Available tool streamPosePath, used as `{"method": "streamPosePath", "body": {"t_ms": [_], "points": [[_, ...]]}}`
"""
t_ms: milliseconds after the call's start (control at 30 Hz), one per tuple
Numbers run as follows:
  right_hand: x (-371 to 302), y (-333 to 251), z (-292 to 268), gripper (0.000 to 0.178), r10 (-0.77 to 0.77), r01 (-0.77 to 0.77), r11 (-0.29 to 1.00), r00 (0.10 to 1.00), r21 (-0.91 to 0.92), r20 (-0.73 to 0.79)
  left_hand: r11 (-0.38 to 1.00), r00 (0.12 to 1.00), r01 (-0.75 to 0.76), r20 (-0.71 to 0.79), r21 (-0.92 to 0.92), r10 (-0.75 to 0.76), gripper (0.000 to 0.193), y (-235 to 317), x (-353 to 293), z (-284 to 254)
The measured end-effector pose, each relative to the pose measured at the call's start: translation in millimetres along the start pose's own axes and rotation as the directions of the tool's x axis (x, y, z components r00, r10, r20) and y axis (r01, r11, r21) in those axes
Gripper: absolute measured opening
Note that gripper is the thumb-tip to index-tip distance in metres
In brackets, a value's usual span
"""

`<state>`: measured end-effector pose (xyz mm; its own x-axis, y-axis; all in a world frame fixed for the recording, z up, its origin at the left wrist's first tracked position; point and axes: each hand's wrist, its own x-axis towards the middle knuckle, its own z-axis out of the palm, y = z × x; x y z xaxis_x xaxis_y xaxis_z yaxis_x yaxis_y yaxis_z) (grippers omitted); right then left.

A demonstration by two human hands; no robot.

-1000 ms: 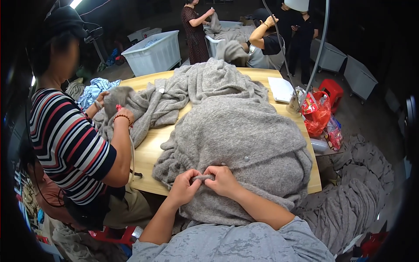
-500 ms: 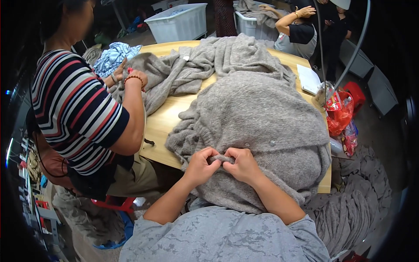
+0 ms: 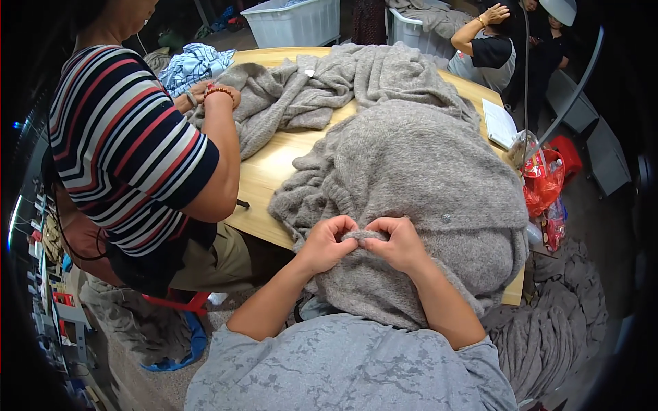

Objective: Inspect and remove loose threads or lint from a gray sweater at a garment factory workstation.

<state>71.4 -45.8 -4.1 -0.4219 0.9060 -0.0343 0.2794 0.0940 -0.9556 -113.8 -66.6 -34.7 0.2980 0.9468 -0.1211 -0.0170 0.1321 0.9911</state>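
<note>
A fuzzy grey-brown knitted garment (image 3: pixel 432 164) is heaped in front of me, spilling over the near table edge, with a button (image 3: pixel 446 216) on its front. My left hand (image 3: pixel 327 245) pinches a folded edge of it between thumb and fingers. Close beside it, my right hand (image 3: pixel 399 243) pinches the same edge, and a short bit of knit (image 3: pixel 363 235) stretches between both sets of fingertips. What lies under the fold is hidden by my fingers.
At my left, a person in a striped shirt (image 3: pixel 130 137) handles more grey knitwear (image 3: pixel 295 96) on the wooden table (image 3: pixel 271 168). An open notebook (image 3: pixel 499 122) and red plastic bags (image 3: pixel 543 185) are at the right edge. Knit piles (image 3: pixel 555 329) lie on the floor; white tubs (image 3: pixel 295 24) stand behind.
The whole view has shifted, so the table and garment sit farther right and higher. My hands still pinch the knit edge, with their fingers a little more arched. The person's wrists have moved slightly.
</note>
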Motion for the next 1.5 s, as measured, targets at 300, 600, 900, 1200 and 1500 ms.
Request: {"method": "streamPosePath", "body": {"t_ms": [300,600,900,1200,1500], "points": [[-9,7,5,0.015,-0.278,0.278,0.921,0.960,-0.273,0.042,0.999,0.969,0.047,0.241,0.002,-0.046,0.007,0,-4,-9],[-14,13,6,0.018,-0.361,0.363,0.776,0.926,-0.515,0.109,0.901,0.978,-0.117,0.207,0.417,0.031,0.012,10,-10,-1],[-20,-18,-33,0.011,-0.359,0.301,0.873,0.929,-0.384,-0.086,0.705,0.921,-0.382,0.313,0.598,0.234,0.017,24,-23,2],[9,7,-9,0.008,-0.426,0.326,0.613,0.904,-0.720,0.047,0.207,0.749,-0.498,0.297,0.842,0.592,0.017,25,-15,21],[14,8,-26,0.010,0.185,-0.190,0.977,0.981,0.100,0.059,0.247,0.616,-0.564,0.202,0.788,0.761,0.024,15,15,28]]}}
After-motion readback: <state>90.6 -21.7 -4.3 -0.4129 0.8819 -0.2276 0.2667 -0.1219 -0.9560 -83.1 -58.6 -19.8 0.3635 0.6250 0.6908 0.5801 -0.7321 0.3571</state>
